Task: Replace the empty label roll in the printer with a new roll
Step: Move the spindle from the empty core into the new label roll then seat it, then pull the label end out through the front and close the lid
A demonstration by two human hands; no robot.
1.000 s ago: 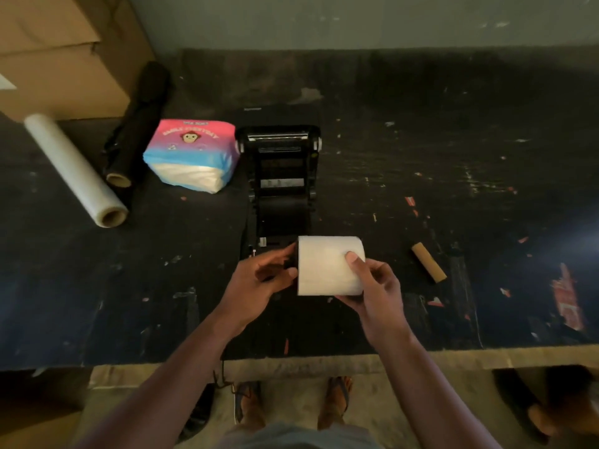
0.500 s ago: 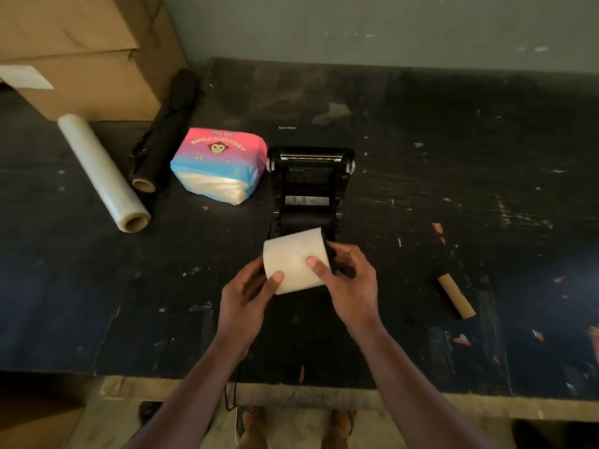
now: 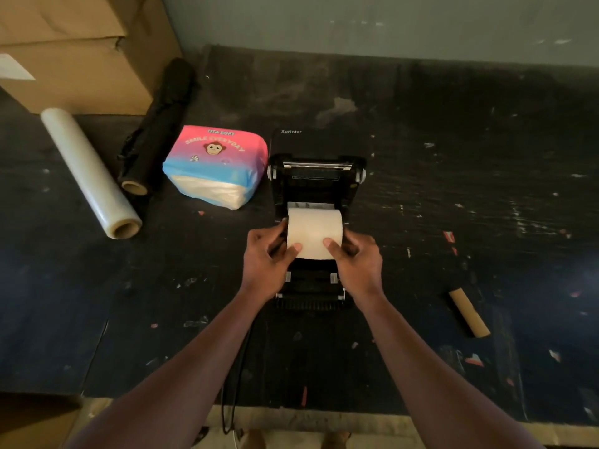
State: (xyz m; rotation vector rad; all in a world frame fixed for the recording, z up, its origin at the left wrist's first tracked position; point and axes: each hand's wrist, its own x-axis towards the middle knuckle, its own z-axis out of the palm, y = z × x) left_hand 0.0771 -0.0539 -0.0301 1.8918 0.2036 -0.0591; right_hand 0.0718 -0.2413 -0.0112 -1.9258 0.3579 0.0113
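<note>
Both hands, the left hand and right hand, are gripping the new roll by its ends over the open printer bay, while the empty core is lying aside; seating and closing are seemingly remaining.

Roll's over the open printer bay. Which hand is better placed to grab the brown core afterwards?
Probably the right hand: the brown core lies on the table on that side, while the left hand would have to cross the printer. For now both hands hold the label roll.
</note>
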